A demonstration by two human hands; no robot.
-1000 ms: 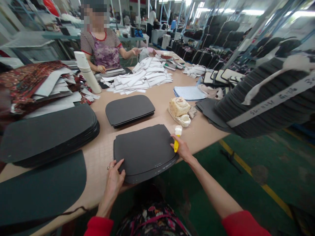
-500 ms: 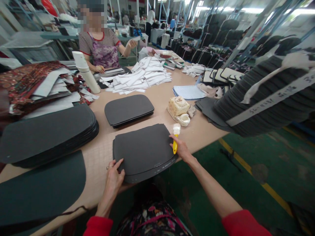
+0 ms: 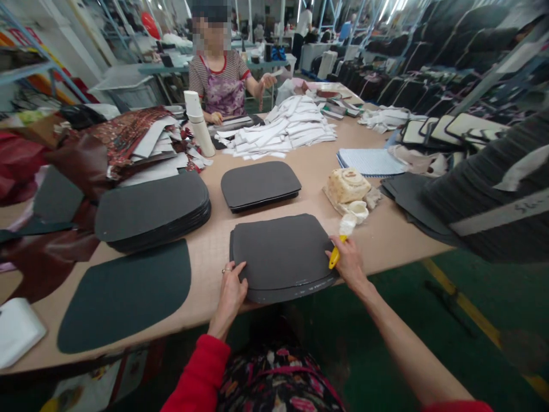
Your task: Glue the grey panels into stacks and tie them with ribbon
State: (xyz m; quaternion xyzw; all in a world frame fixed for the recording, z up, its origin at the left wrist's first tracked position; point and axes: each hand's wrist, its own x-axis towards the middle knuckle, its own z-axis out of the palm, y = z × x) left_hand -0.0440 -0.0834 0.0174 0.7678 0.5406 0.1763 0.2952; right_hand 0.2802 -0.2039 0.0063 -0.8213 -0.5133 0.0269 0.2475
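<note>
Directly in front of me lies a small stack of dark grey panels (image 3: 281,252) with rounded corners, the lower edges showing slightly offset toward me. My left hand (image 3: 233,286), with a ring on one finger, grips the stack's near left edge. At the right edge, my right hand (image 3: 349,263) holds a brush (image 3: 337,252) with a yellow handle and white-coated bristles, its fingers also touching the panels. Just beyond the bristles sits a stained, whitish block-shaped container (image 3: 348,186) with a small white cup-like opening.
Another grey panel stack (image 3: 261,183) lies farther back, and a taller one (image 3: 154,206) stands left. A dark green panel (image 3: 128,297) lies near the left edge. White strips (image 3: 291,129) are heaped before a co-worker (image 3: 221,86). Bundled dark panels (image 3: 493,189) stand right.
My view has turned left, so everything appears farther right. The brush now leans more to the right, its bristles nearer the white cup-like opening. Both hands stay at the panel stack.
</note>
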